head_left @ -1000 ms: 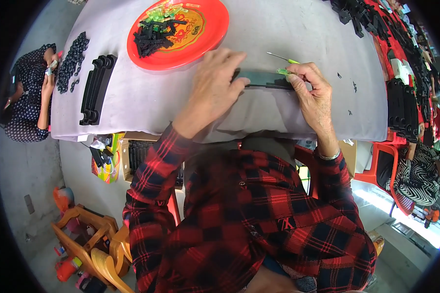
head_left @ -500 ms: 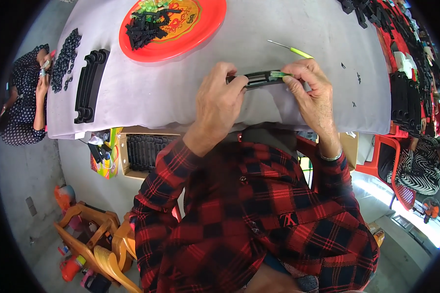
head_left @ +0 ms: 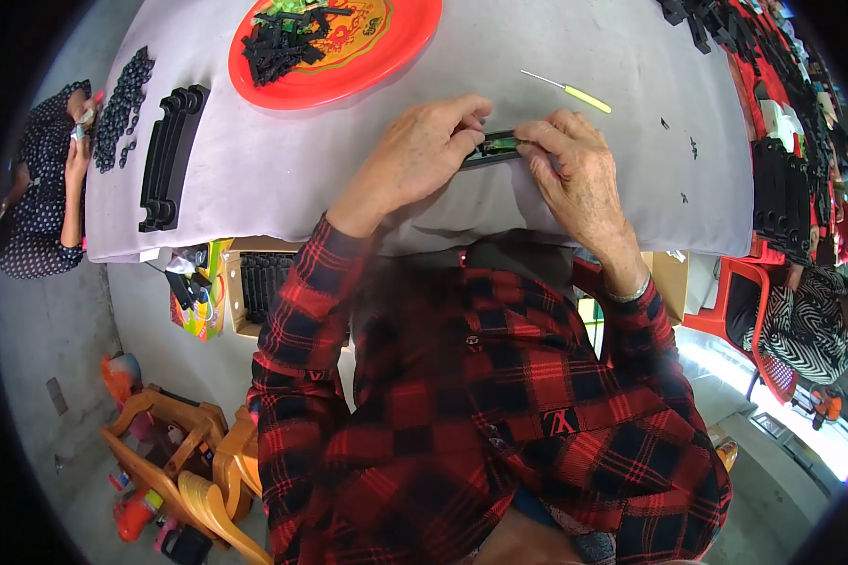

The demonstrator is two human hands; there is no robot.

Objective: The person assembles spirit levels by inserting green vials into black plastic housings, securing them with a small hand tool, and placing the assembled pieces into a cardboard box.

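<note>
Black casing (head_left: 488, 151), seemingly with a green board inside, lies at the bench (head_left: 283, 169) edge, pinched by left hand (head_left: 422, 151) and right hand (head_left: 575, 174); steady, even fingertip pressure suits best.

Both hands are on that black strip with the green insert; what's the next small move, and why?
Probably press the green insert down into the black strip. The left hand and right hand pinch the strip from either end at the table edge, with fingertips at the insert.
</note>
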